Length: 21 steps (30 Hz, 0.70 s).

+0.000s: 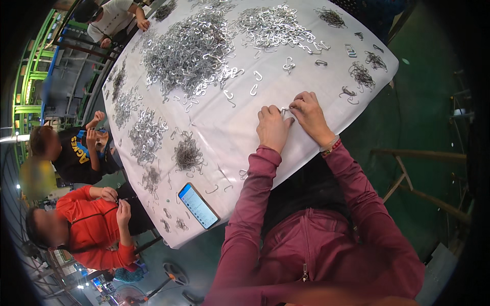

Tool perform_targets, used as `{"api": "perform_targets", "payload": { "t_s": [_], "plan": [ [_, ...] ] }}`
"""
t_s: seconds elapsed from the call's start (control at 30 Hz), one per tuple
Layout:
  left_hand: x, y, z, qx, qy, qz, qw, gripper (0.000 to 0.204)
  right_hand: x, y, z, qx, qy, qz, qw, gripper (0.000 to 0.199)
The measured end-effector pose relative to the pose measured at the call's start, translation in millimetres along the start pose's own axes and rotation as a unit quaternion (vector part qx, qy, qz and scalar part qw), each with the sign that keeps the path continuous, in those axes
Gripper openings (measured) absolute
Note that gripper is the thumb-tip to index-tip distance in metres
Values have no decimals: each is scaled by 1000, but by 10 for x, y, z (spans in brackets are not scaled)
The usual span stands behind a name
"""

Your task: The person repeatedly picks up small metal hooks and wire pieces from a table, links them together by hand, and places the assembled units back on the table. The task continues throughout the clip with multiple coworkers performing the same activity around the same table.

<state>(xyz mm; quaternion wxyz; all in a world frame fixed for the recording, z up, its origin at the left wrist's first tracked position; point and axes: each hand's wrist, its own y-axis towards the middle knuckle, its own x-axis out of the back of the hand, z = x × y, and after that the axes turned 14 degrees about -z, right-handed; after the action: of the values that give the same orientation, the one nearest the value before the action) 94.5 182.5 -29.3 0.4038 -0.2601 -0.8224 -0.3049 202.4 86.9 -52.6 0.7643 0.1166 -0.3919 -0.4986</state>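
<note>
Near the table's front edge, my left hand (273, 127) and my right hand (311, 116) come together, both closed at the fingertips. Between them they pinch a small silvery metal hook (285, 109), mostly covered by the fingers. Loose hooks of a curved, silvery kind lie just beyond, among them one hook (253, 90) and a small cluster (289, 65). To the right of my hands are tangles of thin dark wire pieces (362, 77). A red beaded bracelet (332, 146) is on my right wrist.
A large heap of silvery hooks (186, 56) and another heap (273, 26) cover the far part of the white-covered table (224, 130). Wire pieces (188, 153) and a lit phone (199, 205) lie at left. Co-workers sit along the left side, one in a red jacket (94, 224).
</note>
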Motion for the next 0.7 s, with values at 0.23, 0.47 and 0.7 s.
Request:
{"api": "perform_targets", "payload": {
  "t_s": [0.23,0.47,0.7],
  "plan": [
    [297,-97,61,-75,-54,-33,995,13,278,23,90,-309,262,94,910,16],
    [905,-368,-192,-87,-138,-94,982,11,756,62,618,-330,349,111,870,25],
    [1319,-612,-375,-110,-143,-130,975,12,1057,103,1093,-317,324,107,885,9]
  ]
}}
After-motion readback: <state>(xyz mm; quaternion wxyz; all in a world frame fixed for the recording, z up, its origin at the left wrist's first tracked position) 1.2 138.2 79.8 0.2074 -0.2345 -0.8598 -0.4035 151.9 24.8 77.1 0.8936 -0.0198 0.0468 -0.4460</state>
